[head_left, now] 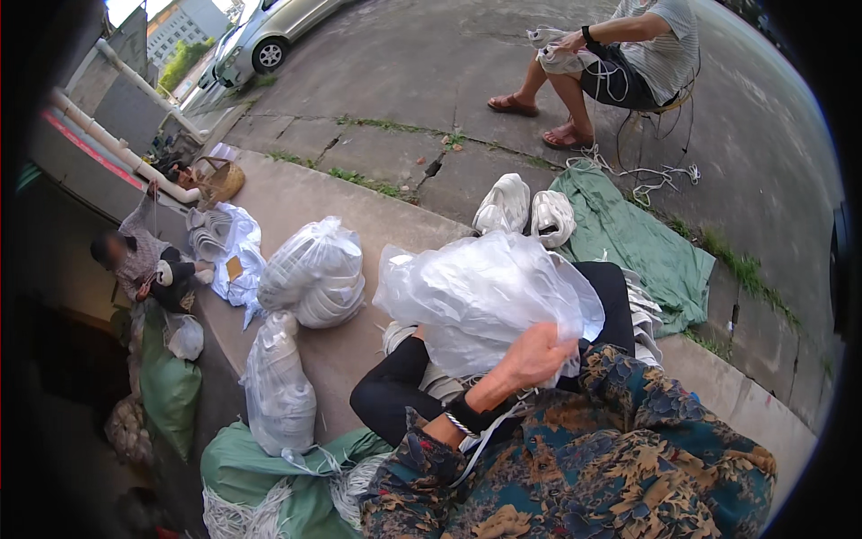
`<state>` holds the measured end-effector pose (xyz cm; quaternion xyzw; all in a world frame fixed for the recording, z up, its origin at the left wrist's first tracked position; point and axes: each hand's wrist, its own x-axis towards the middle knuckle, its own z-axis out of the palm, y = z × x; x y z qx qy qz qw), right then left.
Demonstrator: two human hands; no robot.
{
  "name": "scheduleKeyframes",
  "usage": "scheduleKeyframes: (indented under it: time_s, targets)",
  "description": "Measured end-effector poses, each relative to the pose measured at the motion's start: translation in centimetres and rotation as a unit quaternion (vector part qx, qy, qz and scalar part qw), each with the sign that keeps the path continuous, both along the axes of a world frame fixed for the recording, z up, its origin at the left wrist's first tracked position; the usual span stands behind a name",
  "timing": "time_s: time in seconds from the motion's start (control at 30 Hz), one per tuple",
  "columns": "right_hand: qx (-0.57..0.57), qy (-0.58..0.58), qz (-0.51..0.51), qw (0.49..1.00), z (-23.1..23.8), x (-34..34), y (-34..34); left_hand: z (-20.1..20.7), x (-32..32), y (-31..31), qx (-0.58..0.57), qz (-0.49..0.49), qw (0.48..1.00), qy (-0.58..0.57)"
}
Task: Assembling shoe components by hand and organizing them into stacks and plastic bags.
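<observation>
A translucent white plastic bag (pixel 494 287) lies over my lap, spread across my black trousers. My left hand (pixel 536 355) is closed on the bag's near edge, fingers curled into the film. A black band (pixel 474 415) and a twisted cord circle that wrist, and a white lace (pixel 489 442) hangs beside it. My right hand does not show; the bag and my patterned sleeve may cover it. Under the bag and beside my right leg, stacked white pieces (pixel 642 314) poke out. Just beyond the bag stand two white rolled bundles (pixel 503 207), resembling shoe uppers.
To my left stand two filled plastic bags (pixel 314 274) and a green sack (pixel 242 463) with white laces. A green cloth (pixel 620 238) lies right. One person (pixel 660 54) sits ahead holding white pieces; another (pixel 148 260) sits far left, near a wicker basket (pixel 222 180).
</observation>
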<state>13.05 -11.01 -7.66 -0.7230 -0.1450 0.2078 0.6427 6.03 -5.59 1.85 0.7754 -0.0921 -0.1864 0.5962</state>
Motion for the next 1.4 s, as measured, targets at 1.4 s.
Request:
scheduleKeyframes:
  time_s: [1.4]
  targets:
    - [-0.068,-0.059,0.046,0.995,-0.2,-0.5,1.9,-17.1,-6.8,2.2,-0.053,0.436,0.889,0.125]
